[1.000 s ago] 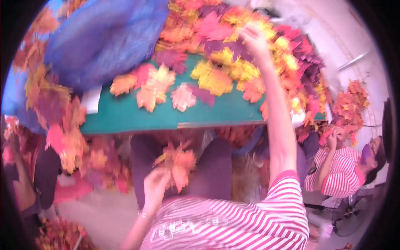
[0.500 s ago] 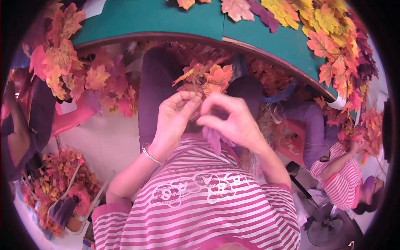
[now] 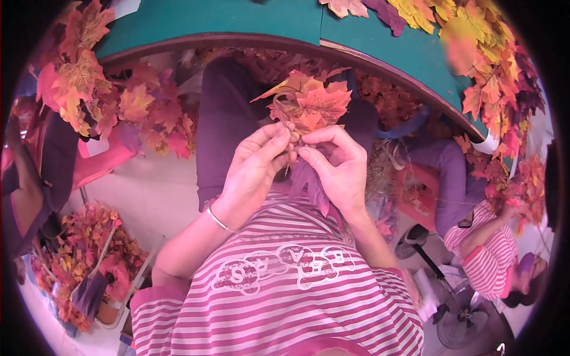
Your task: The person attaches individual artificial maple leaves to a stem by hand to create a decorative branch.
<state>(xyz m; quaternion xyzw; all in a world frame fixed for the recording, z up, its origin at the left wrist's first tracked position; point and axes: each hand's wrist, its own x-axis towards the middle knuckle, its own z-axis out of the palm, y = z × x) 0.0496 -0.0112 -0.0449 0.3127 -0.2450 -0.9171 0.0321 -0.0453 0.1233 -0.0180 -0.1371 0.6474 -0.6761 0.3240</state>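
Observation:
Orange and yellow artificial maple leaves (image 3: 323, 105) stand up in a bunch over my lap, joined to a thin brown stem (image 3: 289, 155). My left hand (image 3: 255, 157) is closed in a pinch on that stem, just below the leaves. Opposite it, my right hand (image 3: 339, 163) also pinches at the base of the bunch, thumb and forefinger close to the left fingertips. A purple artificial leaf (image 3: 310, 185) hangs beneath my fingers, in front of the striped shirt. The exact spot gripped is partly hidden by the fingertips.
A green curved table (image 3: 237, 24) spans the far side, with yellow leaves (image 3: 409, 13) heaped at its right. Leaf garlands (image 3: 136, 104) hang at the left. More leaves fill a pile (image 3: 89, 249) lower left. Another person's arm (image 3: 475, 243) works at the right, near a floor fan (image 3: 463, 320).
The leaf bunch has risen and turned, showing more orange. My right fingers have straightened and come to its base beside the left ones. The purple leaf hangs more in view.

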